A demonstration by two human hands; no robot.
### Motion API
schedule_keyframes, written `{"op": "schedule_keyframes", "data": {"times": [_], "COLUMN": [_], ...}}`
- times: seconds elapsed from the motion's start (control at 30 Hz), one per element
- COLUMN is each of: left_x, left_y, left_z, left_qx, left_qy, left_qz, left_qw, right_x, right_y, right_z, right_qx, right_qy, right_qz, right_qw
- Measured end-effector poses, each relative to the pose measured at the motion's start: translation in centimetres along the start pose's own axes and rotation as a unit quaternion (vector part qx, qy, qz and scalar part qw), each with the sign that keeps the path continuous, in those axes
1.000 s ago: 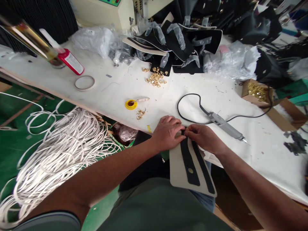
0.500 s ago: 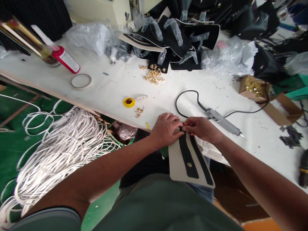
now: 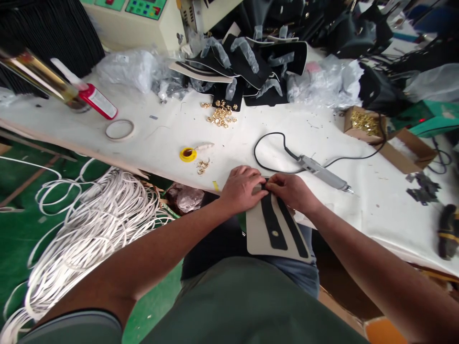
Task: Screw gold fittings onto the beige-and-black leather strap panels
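A beige flat panel (image 3: pixel 256 234) with two black straps along it hangs over the bench edge toward my lap. One black strap (image 3: pixel 271 222) carries a round gold stud near its lower end. My left hand (image 3: pixel 242 188) lies over the panel's top left edge, its fingers closed on it. My right hand (image 3: pixel 289 191) pinches at the top of the strap, its fingertips meeting those of the left. Whatever small part sits between the fingertips is hidden. To the right lies a grey electric screwdriver (image 3: pixel 322 173) with a black cord.
Small gold rings (image 3: pixel 202 166) lie beside a yellow pot (image 3: pixel 188 154) of dark liquid. Farther back are a gold hardware pile (image 3: pixel 220 116) and stacked black panels (image 3: pixel 247 64). A red bottle (image 3: pixel 98 100) stands left; cardboard boxes (image 3: pixel 405 153) stand right. White cord (image 3: pixel 89 239) heaps below.
The camera view has shifted, so the bench appears a little farther left. Both hands stay at the panel's top edge, fingertips still together, with only slight movement.
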State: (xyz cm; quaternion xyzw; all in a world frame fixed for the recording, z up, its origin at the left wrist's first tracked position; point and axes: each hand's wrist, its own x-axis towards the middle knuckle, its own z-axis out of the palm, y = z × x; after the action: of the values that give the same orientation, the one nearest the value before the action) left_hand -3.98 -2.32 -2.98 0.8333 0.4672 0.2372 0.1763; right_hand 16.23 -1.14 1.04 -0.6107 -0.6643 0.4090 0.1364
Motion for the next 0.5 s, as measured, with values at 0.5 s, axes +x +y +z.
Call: {"op": "schedule_keyframes", "data": {"times": [0.5], "left_x": [-0.08], "left_y": [-0.2], "left_z": [0.12], "left_qx": [-0.005], "left_qy": [0.005], "left_qz": [0.002], "left_qw": [1.0], "right_x": [-0.03], "right_y": [0.2], "right_z": [-1.0], "right_qx": [0.082], "right_qy": [-0.035], "right_qz": [0.028], "right_qw": [0.996]}}
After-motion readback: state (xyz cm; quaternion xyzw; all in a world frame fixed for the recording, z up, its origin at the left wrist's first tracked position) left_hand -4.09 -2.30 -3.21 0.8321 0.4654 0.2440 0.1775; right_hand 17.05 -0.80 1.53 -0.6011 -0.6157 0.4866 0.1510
